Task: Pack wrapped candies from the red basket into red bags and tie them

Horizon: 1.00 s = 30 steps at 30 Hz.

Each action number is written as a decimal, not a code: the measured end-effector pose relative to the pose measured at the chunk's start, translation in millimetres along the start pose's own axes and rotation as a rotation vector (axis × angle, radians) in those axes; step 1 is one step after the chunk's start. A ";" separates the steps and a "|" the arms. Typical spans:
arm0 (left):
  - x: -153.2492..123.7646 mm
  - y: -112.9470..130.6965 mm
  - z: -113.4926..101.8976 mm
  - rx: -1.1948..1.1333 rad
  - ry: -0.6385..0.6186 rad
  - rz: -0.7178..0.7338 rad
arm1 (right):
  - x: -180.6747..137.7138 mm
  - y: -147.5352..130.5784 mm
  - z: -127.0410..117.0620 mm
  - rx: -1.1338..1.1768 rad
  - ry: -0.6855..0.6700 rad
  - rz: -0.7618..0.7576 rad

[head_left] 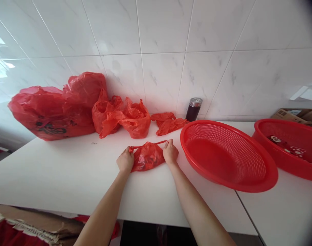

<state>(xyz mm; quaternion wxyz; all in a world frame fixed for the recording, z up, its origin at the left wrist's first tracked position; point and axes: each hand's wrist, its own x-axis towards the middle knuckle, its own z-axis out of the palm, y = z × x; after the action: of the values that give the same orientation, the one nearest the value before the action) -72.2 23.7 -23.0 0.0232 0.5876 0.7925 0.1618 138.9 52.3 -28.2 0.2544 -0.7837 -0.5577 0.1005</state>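
Observation:
A small red plastic bag point(149, 159) rests on the white table between my hands, with dark contents showing faintly through it. My left hand point(125, 160) is closed on the bag's left end. At the other end, my right hand point(170, 151) pinches the twisted strip of plastic. That strip stretches taut along the bag's top from one fist to the other. Just behind stand two open red bags, one at the centre point(137, 119) and one to its left point(104, 112). A flattened red bag point(170, 123) lies farther right.
Right of my hands, an empty red perforated basket point(212, 153) sits tilted. Beyond it is another red basket point(286, 159) with printed packets inside, near a cardboard box point(299, 116). A dark flask point(194, 110) stands by the tiled wall. Large red bags point(53, 109) fill the back left.

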 end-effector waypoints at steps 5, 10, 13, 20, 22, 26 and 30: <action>-6.8 0.9 -1.1 -0.062 0.017 -0.089 | 0.8 -0.2 0.6 0.103 0.043 0.055; 0.5 -0.4 -11.3 -0.123 -0.045 -0.127 | 0.1 4.3 1.6 0.222 0.076 0.030; 10.0 6.3 -31.1 -0.148 -0.020 -0.057 | 0.5 7.8 2.4 0.311 0.099 -0.017; 5.3 66.1 -50.3 -0.122 -0.076 0.381 | 0.6 11.5 0.7 0.541 0.111 -0.117; 3.8 75.8 -45.0 -0.098 -0.204 0.432 | -0.5 12.4 -0.6 0.599 0.114 -0.123; 8.4 63.6 -55.6 -0.129 -0.370 0.427 | -1.8 15.0 -1.4 0.692 0.110 -0.101; 11.7 13.2 -108.3 -0.279 -0.385 0.385 | 0.7 18.0 2.8 0.741 0.094 -0.087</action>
<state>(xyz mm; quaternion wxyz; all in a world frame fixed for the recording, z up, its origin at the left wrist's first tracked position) -88.2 13.2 85.0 0.2222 0.7379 0.6178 0.1564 152.7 49.2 -39.7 0.5501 -0.6177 -0.5039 0.2487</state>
